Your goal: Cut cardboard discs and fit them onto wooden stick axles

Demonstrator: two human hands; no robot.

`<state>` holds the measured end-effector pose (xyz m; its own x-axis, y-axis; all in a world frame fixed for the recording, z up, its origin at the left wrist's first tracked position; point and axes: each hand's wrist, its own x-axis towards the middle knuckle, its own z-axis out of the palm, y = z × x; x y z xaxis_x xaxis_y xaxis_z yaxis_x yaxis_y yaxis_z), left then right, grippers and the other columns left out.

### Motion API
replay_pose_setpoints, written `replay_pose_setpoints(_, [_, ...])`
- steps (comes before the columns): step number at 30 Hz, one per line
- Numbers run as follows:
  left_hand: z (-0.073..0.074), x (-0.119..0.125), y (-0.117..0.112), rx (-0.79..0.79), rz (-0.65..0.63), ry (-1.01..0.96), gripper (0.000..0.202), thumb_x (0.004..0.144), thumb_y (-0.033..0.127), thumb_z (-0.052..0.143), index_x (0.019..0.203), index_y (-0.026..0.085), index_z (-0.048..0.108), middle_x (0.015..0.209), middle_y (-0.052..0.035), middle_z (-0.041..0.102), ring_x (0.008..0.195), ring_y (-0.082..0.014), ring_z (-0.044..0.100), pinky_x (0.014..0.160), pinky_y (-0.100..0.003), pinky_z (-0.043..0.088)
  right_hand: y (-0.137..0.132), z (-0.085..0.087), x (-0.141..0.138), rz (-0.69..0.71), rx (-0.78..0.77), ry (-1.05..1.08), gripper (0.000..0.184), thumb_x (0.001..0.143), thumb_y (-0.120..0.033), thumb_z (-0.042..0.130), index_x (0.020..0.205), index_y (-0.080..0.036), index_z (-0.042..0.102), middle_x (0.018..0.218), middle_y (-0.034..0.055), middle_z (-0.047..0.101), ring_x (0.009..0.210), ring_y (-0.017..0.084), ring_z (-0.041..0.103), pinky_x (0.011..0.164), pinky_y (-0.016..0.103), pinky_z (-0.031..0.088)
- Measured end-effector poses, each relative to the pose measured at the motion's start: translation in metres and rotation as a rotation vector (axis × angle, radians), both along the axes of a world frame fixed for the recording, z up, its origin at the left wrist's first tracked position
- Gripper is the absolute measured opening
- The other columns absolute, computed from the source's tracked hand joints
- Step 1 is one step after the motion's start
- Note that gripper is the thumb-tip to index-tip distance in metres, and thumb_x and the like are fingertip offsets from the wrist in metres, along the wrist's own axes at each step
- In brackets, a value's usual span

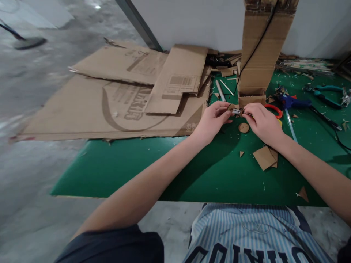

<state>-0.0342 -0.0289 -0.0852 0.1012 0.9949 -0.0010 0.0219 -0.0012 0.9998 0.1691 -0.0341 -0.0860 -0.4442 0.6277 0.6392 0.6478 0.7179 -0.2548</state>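
Over the green table, my left hand [211, 120] is closed, with thumb and fingertips pinching a small brown cardboard piece [231, 107]. Close by on the right, my right hand [263, 120] is also closed, its fingertips together on something small and dark that I cannot make out. A short silvery strip [236, 111] shows between the two hands; whether it is a scissor blade is unclear. Red-handled scissors [276, 110] lie partly hidden behind my right hand. Just below the fingertips, a round cardboard disc [244, 127] rests on the table.
Large cardboard sheets [82, 106] overhang the table's left side. A tall cardboard structure [256, 54] with a black cable stands behind my hands. To the right lie a blue glue gun [294, 102] and teal-handled pliers [327, 95]. Square cardboard pieces [264, 157] lie nearer me.
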Motion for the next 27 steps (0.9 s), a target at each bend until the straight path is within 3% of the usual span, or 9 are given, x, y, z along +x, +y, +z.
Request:
replay_pose_setpoints(4, [0.003, 0.001, -0.003, 0.044, -0.029, -0.001, 0.014, 0.095, 0.015, 0.057, 0.108, 0.018, 0.061, 0.106, -0.0077, 0.079, 0.105, -0.0180, 0.077, 0.098, -0.040, 0.065, 0.001, -0.003, -0.001, -0.123, -0.021, -0.132, 0.028, 0.110, -0.032, 0.038, 0.115, -0.018, 0.062, 0.099, 0.0132, 0.073, 0.085, 0.024, 0.069, 0.059, 0.032, 0.044])
replay_pose_setpoints(8, [0.002, 0.001, -0.006, 0.186, -0.026, 0.093, 0.025, 0.095, 0.018, 0.060, 0.121, 0.017, 0.061, 0.121, -0.0115, 0.078, 0.117, -0.0216, 0.075, 0.109, -0.045, 0.060, 0.004, -0.007, 0.000, -0.152, -0.141, -0.145, 0.028, 0.108, -0.037, 0.040, 0.117, -0.018, 0.059, 0.095, 0.0132, 0.074, 0.076, 0.025, 0.069, 0.054, 0.031, 0.037])
replay_pose_setpoints(12, [0.000, 0.003, -0.011, 0.275, -0.059, 0.178, 0.032, 0.097, 0.018, 0.058, 0.128, 0.018, 0.059, 0.133, -0.0124, 0.074, 0.128, -0.0222, 0.071, 0.112, -0.042, 0.059, 0.005, -0.007, 0.000, -0.122, -0.219, -0.015, 0.020, 0.104, -0.037, 0.044, 0.109, -0.021, 0.055, 0.088, 0.0103, 0.073, 0.070, 0.024, 0.067, 0.055, 0.031, 0.039])
replay_pose_setpoints(17, [-0.003, 0.006, -0.016, 0.302, -0.055, 0.200, 0.036, 0.097, 0.018, 0.056, 0.133, 0.017, 0.056, 0.137, -0.0135, 0.072, 0.128, -0.0210, 0.070, 0.113, -0.041, 0.058, -0.001, -0.002, -0.008, -0.035, -0.363, 0.240, 0.008, 0.102, -0.033, 0.047, 0.102, -0.025, 0.046, 0.089, 0.0073, 0.072, 0.079, 0.024, 0.071, 0.064, 0.033, 0.049])
replay_pose_setpoints(22, [-0.003, 0.009, -0.021, 0.326, -0.035, 0.200, 0.042, 0.095, 0.021, 0.059, 0.137, 0.019, 0.054, 0.134, -0.0127, 0.073, 0.125, -0.0221, 0.072, 0.114, -0.044, 0.057, -0.004, 0.000, -0.016, 0.016, -0.492, 0.467, 0.010, 0.100, -0.031, 0.050, 0.097, -0.026, 0.041, 0.090, 0.0049, 0.069, 0.086, 0.022, 0.072, 0.072, 0.036, 0.054])
replay_pose_setpoints(27, [0.001, 0.014, -0.029, 0.363, -0.066, 0.283, 0.043, 0.096, 0.023, 0.058, 0.139, 0.021, 0.055, 0.140, -0.0114, 0.070, 0.125, -0.0217, 0.072, 0.113, -0.044, 0.058, -0.005, -0.002, -0.021, 0.044, -0.610, 0.569, 0.012, 0.101, -0.031, 0.050, 0.097, -0.027, 0.039, 0.091, 0.0036, 0.066, 0.083, 0.019, 0.069, 0.069, 0.034, 0.055])
